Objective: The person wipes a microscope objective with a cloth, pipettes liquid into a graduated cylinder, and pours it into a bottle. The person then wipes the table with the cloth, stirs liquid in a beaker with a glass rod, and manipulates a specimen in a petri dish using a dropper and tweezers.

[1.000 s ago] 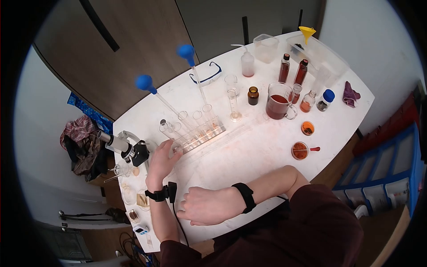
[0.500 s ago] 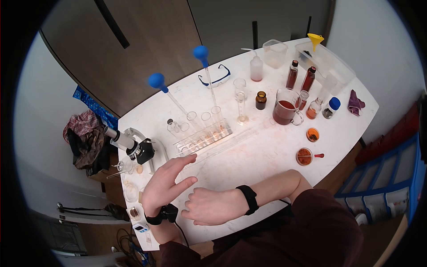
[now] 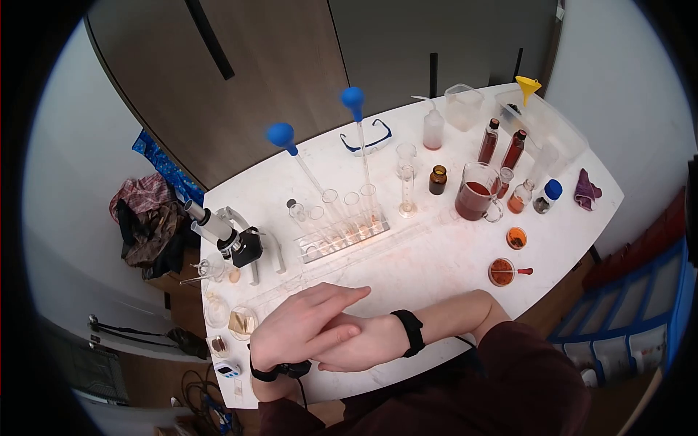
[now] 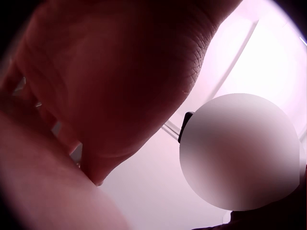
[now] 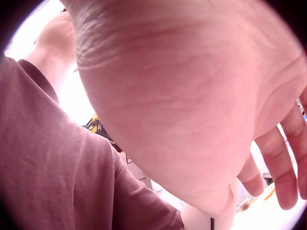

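My left hand [image 3: 304, 327] holds nothing, its fingers and thumb extended across the back of my right hand [image 3: 374, 345] near the table's front edge. Whether the two touch is unclear. The right fingers are partly hidden in the head view; in the right wrist view the right hand [image 5: 177, 96] has loosely extended fingers [image 5: 280, 182] and grips nothing. The left wrist view is filled by the left palm [image 4: 110, 72]. Beyond the hands stands a clear rack [image 3: 349, 243] of test tubes, near two pipettes with blue bulbs [image 3: 281, 135].
A microscope [image 3: 246, 247] stands left of the rack, with small dishes [image 3: 242, 322] in front. To the right are a beaker of red liquid [image 3: 474, 200], an amber bottle [image 3: 437, 179], several other bottles and two orange dishes [image 3: 502, 272]. Safety glasses [image 3: 367, 145] lie at the back.
My left hand has drawn back from the rack's left end toward me and moved right, over my right hand. The head view has shifted, so the table items appear farther right and lower.
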A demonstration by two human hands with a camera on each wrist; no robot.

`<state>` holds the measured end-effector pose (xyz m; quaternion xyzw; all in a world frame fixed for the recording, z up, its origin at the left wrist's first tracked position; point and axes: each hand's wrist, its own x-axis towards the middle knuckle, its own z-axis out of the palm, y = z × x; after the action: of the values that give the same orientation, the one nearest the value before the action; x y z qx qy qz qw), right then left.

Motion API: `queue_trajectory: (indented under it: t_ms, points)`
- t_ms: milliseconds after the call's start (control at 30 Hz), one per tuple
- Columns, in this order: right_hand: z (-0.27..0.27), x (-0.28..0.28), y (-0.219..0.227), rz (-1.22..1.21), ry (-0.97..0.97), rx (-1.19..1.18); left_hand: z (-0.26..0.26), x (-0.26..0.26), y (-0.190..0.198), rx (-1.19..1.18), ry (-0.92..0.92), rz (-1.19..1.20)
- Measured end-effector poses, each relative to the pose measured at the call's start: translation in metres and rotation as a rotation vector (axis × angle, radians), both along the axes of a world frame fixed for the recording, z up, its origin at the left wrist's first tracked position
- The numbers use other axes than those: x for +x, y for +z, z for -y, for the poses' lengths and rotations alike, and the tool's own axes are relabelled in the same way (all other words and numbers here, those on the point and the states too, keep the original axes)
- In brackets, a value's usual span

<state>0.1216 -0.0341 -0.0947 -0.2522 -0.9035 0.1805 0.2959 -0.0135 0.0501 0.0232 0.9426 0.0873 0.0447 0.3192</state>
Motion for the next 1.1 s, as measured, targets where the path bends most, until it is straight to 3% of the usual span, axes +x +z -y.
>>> queue_trajectory:
  t_ms: [33,67,133,333,633,700,867,900,933,967,1033,1100]
  points:
    - [-0.001,0.000,0.000,-0.210,0.086,-0.188,0.004,0.002,-0.001,-0.010,-0.061,0.018]
    - [0.003,0.003,0.001,-0.203,0.096,-0.185,0.007,0.004,-0.001,-0.009,-0.112,0.007]
    - [0.017,0.019,0.009,-0.671,0.101,-0.328,0.018,0.011,-0.005,-0.018,-0.137,0.011]
    - [0.029,0.051,0.016,-0.557,0.005,-0.298,0.043,0.026,-0.015,0.089,-0.115,0.120]
    - [0.037,0.077,0.041,-0.333,-0.170,-0.229,0.066,0.020,-0.019,0.246,0.023,0.050]
    - [0.035,0.082,0.054,-0.268,-0.209,-0.210,0.069,0.022,-0.026,0.356,-0.023,0.325]
    - [0.023,0.090,0.106,-0.092,-0.318,-0.170,0.077,0.009,-0.010,0.349,0.002,0.437]
    - [0.022,0.090,0.140,0.352,-0.575,-0.120,0.077,0.006,-0.009,0.334,0.011,0.450]
    - [0.018,0.093,0.156,0.483,-0.797,-0.102,0.077,0.004,-0.007,0.336,-0.008,0.461]
    - [0.008,0.115,0.156,0.459,-0.901,0.002,0.077,0.001,-0.006,0.338,-0.025,0.471]
    - [-0.019,0.158,0.172,0.539,-1.112,-0.048,0.079,0.000,-0.008,0.327,-0.028,0.512]
    - [-0.058,0.206,0.175,0.557,-1.322,-0.121,0.083,0.001,-0.014,0.280,-0.142,0.521]
